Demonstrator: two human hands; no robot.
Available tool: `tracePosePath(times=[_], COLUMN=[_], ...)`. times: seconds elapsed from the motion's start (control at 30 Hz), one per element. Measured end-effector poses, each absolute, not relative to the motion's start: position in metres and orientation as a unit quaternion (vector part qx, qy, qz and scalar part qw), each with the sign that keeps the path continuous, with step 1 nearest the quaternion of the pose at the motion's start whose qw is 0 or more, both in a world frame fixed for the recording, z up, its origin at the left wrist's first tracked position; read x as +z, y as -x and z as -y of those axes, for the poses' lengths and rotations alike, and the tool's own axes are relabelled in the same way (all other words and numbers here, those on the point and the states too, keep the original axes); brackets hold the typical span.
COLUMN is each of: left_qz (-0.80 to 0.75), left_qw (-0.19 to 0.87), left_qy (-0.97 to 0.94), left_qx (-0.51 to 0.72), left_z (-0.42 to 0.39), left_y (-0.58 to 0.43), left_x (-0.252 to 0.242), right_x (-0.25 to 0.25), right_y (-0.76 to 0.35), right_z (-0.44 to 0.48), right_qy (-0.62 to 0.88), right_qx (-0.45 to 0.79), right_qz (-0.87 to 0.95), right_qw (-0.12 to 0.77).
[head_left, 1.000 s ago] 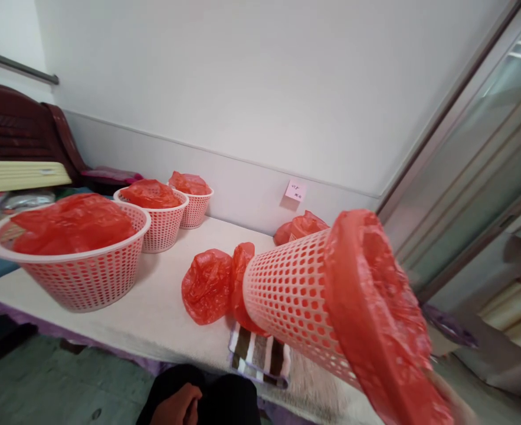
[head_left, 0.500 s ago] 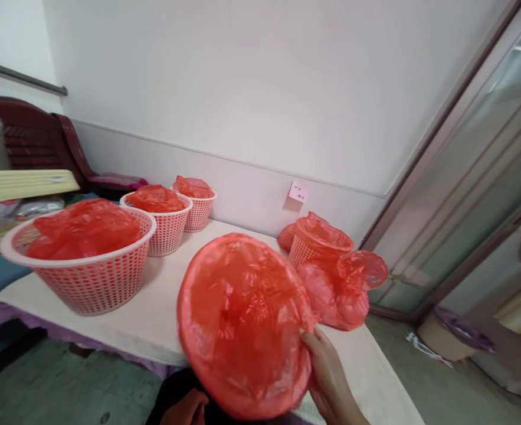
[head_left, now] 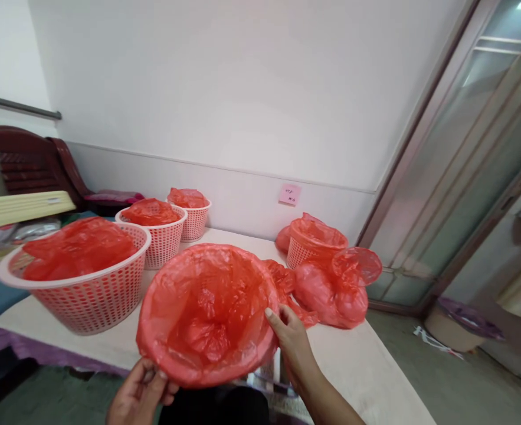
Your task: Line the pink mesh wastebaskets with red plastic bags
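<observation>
A round basket (head_left: 260, 354) lined with a red plastic bag is tilted toward me at the table's near edge, the bag folded over its rim. My right hand (head_left: 289, 333) grips the rim on the right, thumb on top of the bag. At the lower left, my left hand (head_left: 147, 386) pinches the bag's folded edge along the rim, its fingers bent. The bag's inside (head_left: 216, 313) is crinkled and shows nothing but film. Some loose red film (head_left: 287, 289) trails behind the basket on the right.
Several pink perforated baskets with red bags bunched inside stand on the left, a large basket (head_left: 92, 301) nearest. A bag-lined basket (head_left: 302, 251) and a puffed red bag (head_left: 331, 295) sit at the right. A pink note (head_left: 289, 195) is on the wall. A bin (head_left: 457, 327) stands on the floor.
The lined basket has moved left and tipped back more level. My left hand has come up onto its lower left rim. My right hand keeps its hold on the right side.
</observation>
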State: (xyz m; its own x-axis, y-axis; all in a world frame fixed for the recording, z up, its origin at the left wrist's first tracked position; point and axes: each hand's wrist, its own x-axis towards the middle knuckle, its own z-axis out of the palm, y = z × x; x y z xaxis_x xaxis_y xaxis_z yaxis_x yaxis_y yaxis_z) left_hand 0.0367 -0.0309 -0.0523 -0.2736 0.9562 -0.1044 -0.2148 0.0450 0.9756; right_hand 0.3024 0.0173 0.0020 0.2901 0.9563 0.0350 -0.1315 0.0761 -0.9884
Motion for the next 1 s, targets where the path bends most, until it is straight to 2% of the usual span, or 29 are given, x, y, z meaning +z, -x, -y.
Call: tracePosePath(times=[0.23, 0.57, 0.73, 1.0], left_qz=[-0.44, -0.407, -0.399, -0.42], left_qw=[0.55, 0.603, 0.598, 0.592], left_qy=[-0.243, -0.199, -0.189, -0.192], left_qx=[0.667, 0.657, 0.669, 0.66], left_z=[0.017, 0.011, 0.003, 0.001], left_y=[-0.029, -0.029, -0.017, -0.006], left_x=[-0.018, -0.012, -0.017, -0.015], right_x=[0.0, 0.004, 0.002, 0.005], right_y=[-0.304, -0.298, -0.297, -0.3], right_z=[-0.031, -0.012, -0.006, -0.003], right_qy=[0.513, 0.403, 0.376, 0.311], right_qx=[0.416, 0.567, 0.63, 0.652], right_qz=[0.38, 0.272, 0.219, 0.251], right_qw=[0.648, 0.665, 0.643, 0.645])
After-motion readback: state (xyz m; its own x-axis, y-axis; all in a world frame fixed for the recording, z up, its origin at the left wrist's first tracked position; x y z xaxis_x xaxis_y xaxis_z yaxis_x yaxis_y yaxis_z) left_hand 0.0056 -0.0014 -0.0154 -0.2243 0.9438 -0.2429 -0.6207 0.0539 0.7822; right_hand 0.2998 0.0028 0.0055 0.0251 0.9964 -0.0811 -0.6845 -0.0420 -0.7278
